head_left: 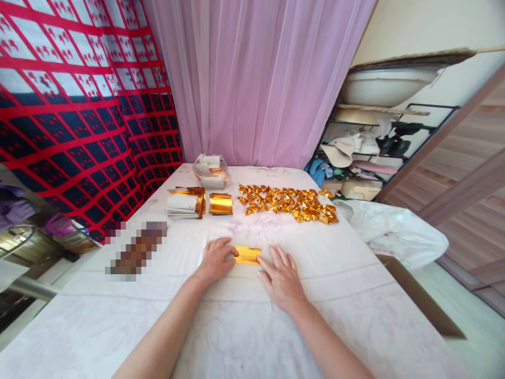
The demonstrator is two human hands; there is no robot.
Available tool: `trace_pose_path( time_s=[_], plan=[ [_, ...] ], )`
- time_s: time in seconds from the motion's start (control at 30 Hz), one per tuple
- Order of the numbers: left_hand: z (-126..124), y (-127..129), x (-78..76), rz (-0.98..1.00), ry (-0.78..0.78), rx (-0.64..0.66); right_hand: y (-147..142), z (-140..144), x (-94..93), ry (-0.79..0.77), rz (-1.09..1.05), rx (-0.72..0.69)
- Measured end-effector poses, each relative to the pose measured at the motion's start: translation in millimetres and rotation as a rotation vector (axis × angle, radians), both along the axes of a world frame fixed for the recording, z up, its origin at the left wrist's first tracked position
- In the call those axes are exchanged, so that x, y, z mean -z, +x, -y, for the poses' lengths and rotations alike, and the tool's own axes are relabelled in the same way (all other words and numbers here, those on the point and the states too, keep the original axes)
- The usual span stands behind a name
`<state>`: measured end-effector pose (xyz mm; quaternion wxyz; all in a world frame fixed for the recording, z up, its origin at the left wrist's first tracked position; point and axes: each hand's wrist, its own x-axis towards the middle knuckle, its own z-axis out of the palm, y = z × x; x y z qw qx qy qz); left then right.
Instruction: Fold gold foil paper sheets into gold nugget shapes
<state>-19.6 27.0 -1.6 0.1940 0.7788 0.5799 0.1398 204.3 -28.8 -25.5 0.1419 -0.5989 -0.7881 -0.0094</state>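
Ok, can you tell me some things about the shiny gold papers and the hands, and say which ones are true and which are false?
1. Both hands touch a flat gold sheet. True: the left hand and right hand press its ends.
2. The folded gold pieces lie in a pile beyond the hands. True.
3. The curtain is green. False: it is pink.
4. The stack of gold sheets sits on the floor. False: it rests on the table.

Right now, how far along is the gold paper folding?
Done: a spread of folded gold pieces lies at the far side. In hand: left hand and right hand press one gold sheet flat. Left: stacks of unfolded gold sheets.
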Motion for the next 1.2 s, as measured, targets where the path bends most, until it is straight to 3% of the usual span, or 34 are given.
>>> trace_pose_path(
  time_s=[0.8, 1.03, 1.2],
  plan=[
    [0, -1, 4.7, -0.04, 0.085, 0.018, -1, 0, -6.6, -0.002, -0.009, -0.018],
    [3, -1, 9.4, -0.006, 0.114, 0.03, 3, -1, 5.5, 0.114, -0.053, -0.049],
    [7, -1, 6.0, 0.01, 0.117, 0.034, 8, -6, 20.1, 0.174, -0.162, 0.031]
  ],
)
